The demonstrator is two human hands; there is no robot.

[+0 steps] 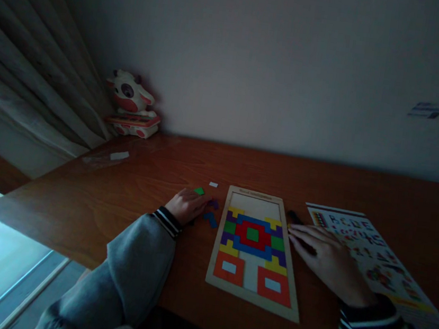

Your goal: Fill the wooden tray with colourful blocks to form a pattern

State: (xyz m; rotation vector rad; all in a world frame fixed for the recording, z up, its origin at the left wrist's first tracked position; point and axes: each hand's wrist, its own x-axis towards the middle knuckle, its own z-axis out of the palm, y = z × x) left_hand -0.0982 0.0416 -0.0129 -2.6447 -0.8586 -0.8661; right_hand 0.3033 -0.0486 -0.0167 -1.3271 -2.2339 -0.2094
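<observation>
A wooden puzzle tray [252,303] lies on the table between my hands, holding flat coloured pieces in a symmetrical pattern, with a red ring around a green square [252,234] at its middle. My left hand [188,205] rests palm down left of the tray, fingers stretched out. Close to its fingertips are a purple piece [214,204] and a blue piece [210,219]; a green piece [199,191] lies just beyond. At the tray's right edge, my right hand [326,257] has thumb and forefinger together on what looks like a small yellow puzzle piece [289,226], mostly hidden.
A printed pattern sheet [370,242] lies under and beyond my right hand. Something dark [295,216] sits beside the tray. A small white piece [213,184] lies behind it. The cow toy [133,103] stands at the back left, near clear plastic wrap [100,159].
</observation>
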